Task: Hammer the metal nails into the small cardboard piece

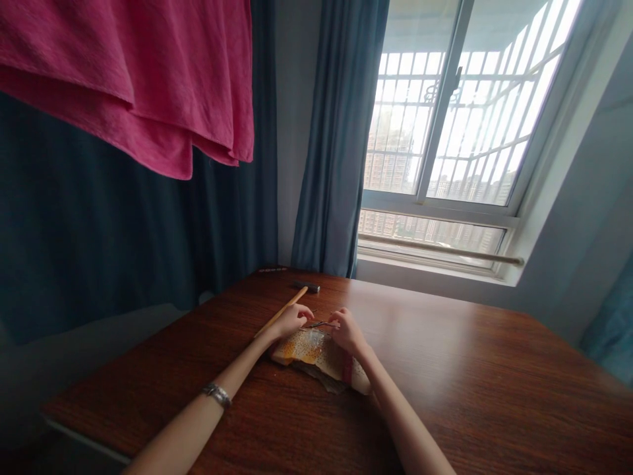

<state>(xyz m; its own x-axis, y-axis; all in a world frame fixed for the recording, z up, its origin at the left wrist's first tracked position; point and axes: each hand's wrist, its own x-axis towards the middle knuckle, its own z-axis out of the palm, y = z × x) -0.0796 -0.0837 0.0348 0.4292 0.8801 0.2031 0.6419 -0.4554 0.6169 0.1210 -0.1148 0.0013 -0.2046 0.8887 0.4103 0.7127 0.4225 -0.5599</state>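
A pale block or pad (324,353) with many small dark holes, an orange-yellow patch and a dark red band lies on the table, torn paper-like layers showing at its near edge. My left hand (291,320) is at its far left edge, fingers curled together. At the far right edge, my right hand (347,331) has its fingers pinched. Thin dark metal pieces (319,324) lie between my fingertips; I cannot make out their kind or which fingers grip them. Beside my left hand rests a hammer (287,307) with a wooden handle and a dark head.
The brown wooden table (445,382) reaches to the window wall. A row of small pale round things (273,269) sits at its far corner. A pink cloth (148,86) hangs at upper left, before dark blue curtains (331,145). A barred window (445,112) stands at the right.
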